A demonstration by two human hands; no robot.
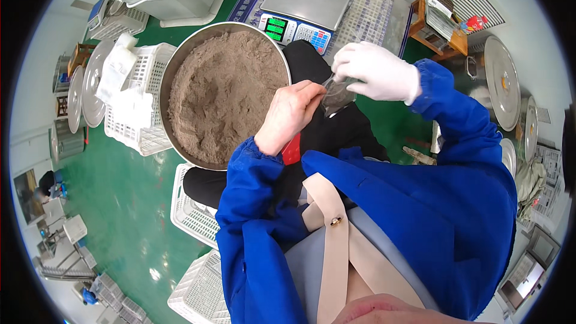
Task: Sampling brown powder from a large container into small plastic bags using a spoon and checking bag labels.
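Between my two hands, over my lap, is a small clear plastic bag (338, 97) with some greyish contents low in it. My bare left hand (290, 114) pinches the bag's left edge between thumb and fingertips. My right hand (375, 72), in a white glove, grips the bag's upper right side with curled fingers. Just left of my hands stands a wide round metal basin (287, 63) heaped with grey-brown powder (225, 96). Something red (291, 150) shows below my left wrist, partly hidden.
A digital scale (307, 1) with a lit green display sits on a low table ahead. Left of the basin, a white plastic crate (157, 66) carries clear bags (117, 72). More white crates (201, 285) stand at lower left. Large metal drums (480, 81) line the right.
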